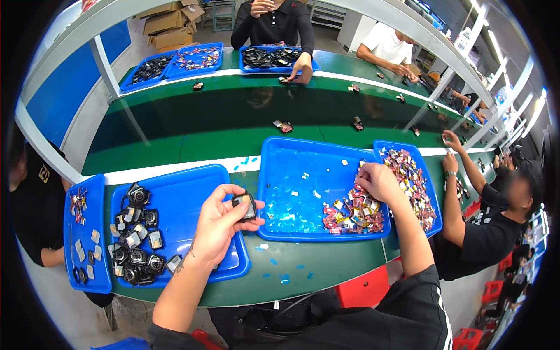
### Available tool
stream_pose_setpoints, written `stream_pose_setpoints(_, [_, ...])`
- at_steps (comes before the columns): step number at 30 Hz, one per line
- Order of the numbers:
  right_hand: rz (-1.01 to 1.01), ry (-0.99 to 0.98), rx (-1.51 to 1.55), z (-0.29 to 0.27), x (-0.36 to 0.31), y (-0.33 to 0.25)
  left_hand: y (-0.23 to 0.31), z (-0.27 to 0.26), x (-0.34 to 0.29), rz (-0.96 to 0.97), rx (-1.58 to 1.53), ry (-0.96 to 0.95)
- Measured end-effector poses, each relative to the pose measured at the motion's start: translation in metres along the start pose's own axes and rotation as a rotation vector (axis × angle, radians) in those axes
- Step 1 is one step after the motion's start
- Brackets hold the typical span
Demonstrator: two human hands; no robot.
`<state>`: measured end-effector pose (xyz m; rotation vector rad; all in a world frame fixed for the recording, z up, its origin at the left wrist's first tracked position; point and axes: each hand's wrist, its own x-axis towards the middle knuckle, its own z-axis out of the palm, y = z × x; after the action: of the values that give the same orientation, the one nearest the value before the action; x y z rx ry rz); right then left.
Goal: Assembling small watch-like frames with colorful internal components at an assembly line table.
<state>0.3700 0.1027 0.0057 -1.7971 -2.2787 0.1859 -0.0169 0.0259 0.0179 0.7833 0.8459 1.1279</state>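
Head view of a green assembly bench (326,274) with 4 blue trays along its near edge. Left hand (220,224), centre of the frame, has its fingers and thumb curled around a small dark module (245,205), which it holds above the right edge of the left-centre tray (186,192). That tray carries a cluster of similar black modules (135,245) in its lower-left part. Right hand (378,182), right of centre, reaches down with fingertips drawn together on the heap of small red, yellow and silver parts (356,213) in the lower-right corner of the middle tray (291,175); whether a piece is actually pinched cannot be told. Light-blue film scraps (286,217) litter the floor of this tray and the bench before it. A narrower tray (431,204) just to the right holds more coloured parts. At the far left, a small tray (87,280) holds a few pale pieces. Other workers sit at the upper and right edges of the frame, across the dark conveyor belt (233,114).
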Motion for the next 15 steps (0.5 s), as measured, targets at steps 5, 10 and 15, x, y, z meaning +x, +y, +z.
stream_pose_setpoints(5, [-0.109,0.033,0.139,0.001,-0.008,-0.003,-0.005,-0.008,-0.005,0.006,0.083,0.063])
stream_pose_setpoints(10, [0.130,0.297,0.350,-0.002,-0.009,-0.037,-0.008,-0.008,-0.009,0.057,0.137,-0.004])
stream_pose_setpoints(15, [0.339,-0.074,1.545,0.008,-0.033,-0.108,-0.019,0.003,-0.016,0.404,0.665,0.033])
